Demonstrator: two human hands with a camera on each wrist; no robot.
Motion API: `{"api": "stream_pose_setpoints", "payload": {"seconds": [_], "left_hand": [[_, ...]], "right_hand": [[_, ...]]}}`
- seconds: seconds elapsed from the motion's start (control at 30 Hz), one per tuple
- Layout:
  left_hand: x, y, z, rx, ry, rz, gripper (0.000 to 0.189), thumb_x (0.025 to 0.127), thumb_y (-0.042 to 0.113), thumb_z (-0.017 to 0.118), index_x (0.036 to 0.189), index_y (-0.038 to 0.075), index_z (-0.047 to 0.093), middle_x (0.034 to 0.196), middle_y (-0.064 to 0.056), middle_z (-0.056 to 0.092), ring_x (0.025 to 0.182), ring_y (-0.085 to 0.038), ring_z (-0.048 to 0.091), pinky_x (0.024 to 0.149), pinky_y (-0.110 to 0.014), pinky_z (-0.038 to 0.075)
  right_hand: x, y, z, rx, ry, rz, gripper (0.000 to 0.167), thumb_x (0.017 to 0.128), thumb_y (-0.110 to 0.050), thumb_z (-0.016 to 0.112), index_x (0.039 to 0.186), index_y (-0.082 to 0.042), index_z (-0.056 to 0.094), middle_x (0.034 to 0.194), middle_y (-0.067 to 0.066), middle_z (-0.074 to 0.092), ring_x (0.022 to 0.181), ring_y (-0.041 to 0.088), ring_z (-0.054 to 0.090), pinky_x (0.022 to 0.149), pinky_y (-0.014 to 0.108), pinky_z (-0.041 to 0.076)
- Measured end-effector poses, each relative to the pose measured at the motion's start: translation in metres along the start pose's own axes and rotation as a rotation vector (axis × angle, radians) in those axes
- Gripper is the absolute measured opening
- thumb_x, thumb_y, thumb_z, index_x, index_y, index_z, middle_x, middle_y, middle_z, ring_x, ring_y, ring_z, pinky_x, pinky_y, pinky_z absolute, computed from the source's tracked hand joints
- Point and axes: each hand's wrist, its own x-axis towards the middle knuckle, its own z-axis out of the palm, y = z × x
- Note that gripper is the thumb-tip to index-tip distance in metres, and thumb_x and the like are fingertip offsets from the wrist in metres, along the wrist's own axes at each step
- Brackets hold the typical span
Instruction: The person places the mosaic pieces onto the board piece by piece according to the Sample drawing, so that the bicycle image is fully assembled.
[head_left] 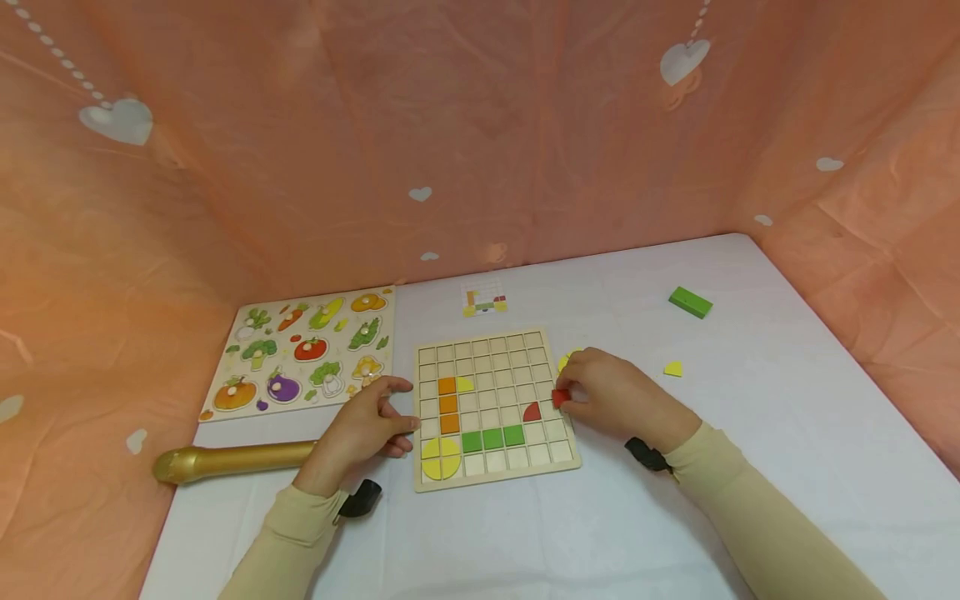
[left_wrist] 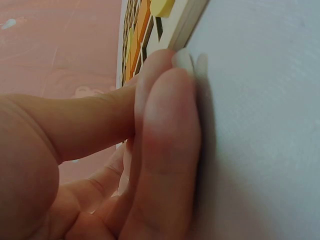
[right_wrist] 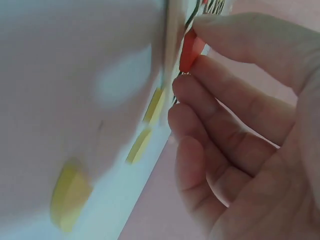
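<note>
A wooden grid board [head_left: 491, 483] lies on the table between the hands. Seated in its cells are orange squares [head_left: 448, 404], green squares [head_left: 492, 437], yellow quarter-rounds [head_left: 441, 458] and a red quarter-round [head_left: 532, 412]. My right hand [head_left: 603, 392] pinches a red piece [right_wrist: 189, 50] between thumb and forefinger at the board's right edge; fingers cover part of its outline. Beside the left edge of the board, my left hand [head_left: 367, 425] rests with fingers relaxed, thumb and fingertips against or very near the rim.
Behind the board lies a small pattern card [head_left: 485, 297]. A vegetable puzzle board [head_left: 300, 375] and a gold microphone-shaped stick [head_left: 232, 460] are at left. To the right lie a green block [head_left: 690, 302], a yellow piece [head_left: 673, 368] and yellow pieces [right_wrist: 139, 145] partly behind the right hand.
</note>
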Motion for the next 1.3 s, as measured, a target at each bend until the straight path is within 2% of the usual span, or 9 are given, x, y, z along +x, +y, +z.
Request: {"api": "stream_pose_setpoints", "payload": {"seconds": [0.17,0.4,1.3], "left_hand": [[0.000,0.000,0.000,-0.007,0.001,-0.004,0.058,0.096,0.004,0.080,0.147,0.011,0.054,0.090,-0.013,0.062,0.067,-0.021,0.073,0.065,-0.032,0.067],[-0.001,0.000,0.001,-0.017,0.001,-0.007,0.058,0.096,0.005,0.081,0.147,0.012,0.054,0.090,-0.013,0.062,0.068,-0.021,0.073,0.065,-0.032,0.067],[0.000,0.000,0.000,0.012,0.001,-0.002,0.057,0.097,0.006,0.080,0.147,0.012,0.054,0.092,-0.014,0.064,0.068,-0.021,0.074,0.066,-0.033,0.067]], "right_hand": [[-0.002,-0.011,0.006,-0.015,0.028,-0.060,0.012,0.088,-0.013,0.086,0.090,-0.020,0.076,0.089,-0.008,0.062,0.085,0.008,0.053,0.075,0.025,0.052],[-0.004,-0.015,0.012,-0.031,0.043,-0.096,0.013,0.085,-0.009,0.086,0.093,-0.016,0.078,0.092,-0.007,0.064,0.084,0.008,0.053,0.074,0.026,0.053],[-0.002,-0.014,0.012,-0.054,0.047,-0.115,0.012,0.087,-0.008,0.084,0.094,-0.016,0.079,0.096,-0.005,0.067,0.088,0.009,0.056,0.074,0.026,0.054]]}}
